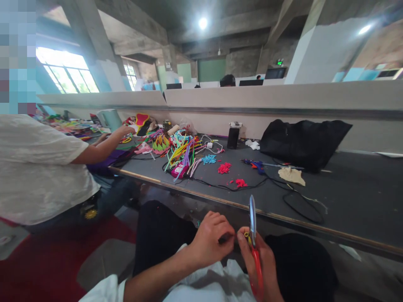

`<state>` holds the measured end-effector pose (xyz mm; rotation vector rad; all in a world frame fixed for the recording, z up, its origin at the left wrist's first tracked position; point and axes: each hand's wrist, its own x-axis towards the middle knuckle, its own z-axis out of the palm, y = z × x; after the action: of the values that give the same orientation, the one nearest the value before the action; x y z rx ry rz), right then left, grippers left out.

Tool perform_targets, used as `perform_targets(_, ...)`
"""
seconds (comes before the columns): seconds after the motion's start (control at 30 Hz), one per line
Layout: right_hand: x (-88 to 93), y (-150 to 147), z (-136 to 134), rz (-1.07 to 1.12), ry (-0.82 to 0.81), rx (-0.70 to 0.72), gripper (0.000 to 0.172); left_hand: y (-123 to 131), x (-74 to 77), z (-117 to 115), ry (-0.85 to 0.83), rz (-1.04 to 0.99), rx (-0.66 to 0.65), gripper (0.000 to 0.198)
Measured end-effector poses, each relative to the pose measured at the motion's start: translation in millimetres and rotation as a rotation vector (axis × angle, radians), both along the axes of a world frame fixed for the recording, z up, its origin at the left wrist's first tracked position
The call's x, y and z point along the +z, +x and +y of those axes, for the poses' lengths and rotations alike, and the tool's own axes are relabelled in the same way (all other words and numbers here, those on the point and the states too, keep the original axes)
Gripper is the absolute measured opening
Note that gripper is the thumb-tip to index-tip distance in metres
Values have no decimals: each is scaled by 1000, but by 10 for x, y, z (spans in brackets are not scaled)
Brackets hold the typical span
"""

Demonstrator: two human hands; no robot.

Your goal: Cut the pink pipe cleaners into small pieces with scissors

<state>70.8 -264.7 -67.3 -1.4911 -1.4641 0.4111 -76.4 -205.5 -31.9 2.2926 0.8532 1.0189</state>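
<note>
My right hand [263, 262] is closed round a pair of red-handled scissors [253, 235], blades pointing up just below the table's front edge. My left hand [210, 238] is curled shut beside it, fingertips pinched against something small and dark that I cannot make out. Both hands hover over my lap, above black trousers [159, 235]. On the dark table [352, 193] ahead lie small red scraps [224, 167], a light blue scrap pile [209, 159] and a heap of coloured pipe cleaners [182, 149].
A person in a white shirt [37, 167] sits at my left, an arm stretched to the table. A black bag [304, 140], a blue glue gun [255, 164], black cables [296, 201], a black cylinder [233, 136] and a beige cloth [291, 175] lie on the table.
</note>
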Motion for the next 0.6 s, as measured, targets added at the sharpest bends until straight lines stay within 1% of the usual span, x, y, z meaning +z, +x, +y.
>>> perform_targets(0.03,1,2,9,6,4,-4,36,4,-7,6,108,44,-13,11)
perform_targets(0.07,8,0,16,10,10,-4,38,9,-16,12,176,70,-18,12)
perform_targets(0.1,21,-3,23,13,12,-1,39,15,-25,20,208,81,-15,12)
perform_targets(0.17,58,-13,31,27,-12,11,40,27,-34,34,187,62,3,11)
perform_targets(0.23,85,-20,37,69,-54,4,41,36,-13,48,52,-16,34,8)
perform_targets(0.27,86,-22,41,88,-78,-6,41,39,11,57,-67,-79,51,7)
perform_targets(0.37,11,-26,55,95,-148,-41,45,47,123,92,-541,-369,92,7)
perform_targets(0.4,-36,-29,60,80,-168,-49,46,53,165,103,-673,-477,90,7)
perform_targets(0.43,-88,-35,64,63,-184,-53,46,60,204,113,-768,-577,82,7)
perform_targets(0.5,-187,-55,65,40,-209,-52,44,79,269,122,-851,-723,71,6)
perform_targets(0.6,-261,-95,50,2,-239,-21,43,112,325,108,-873,-819,75,6)
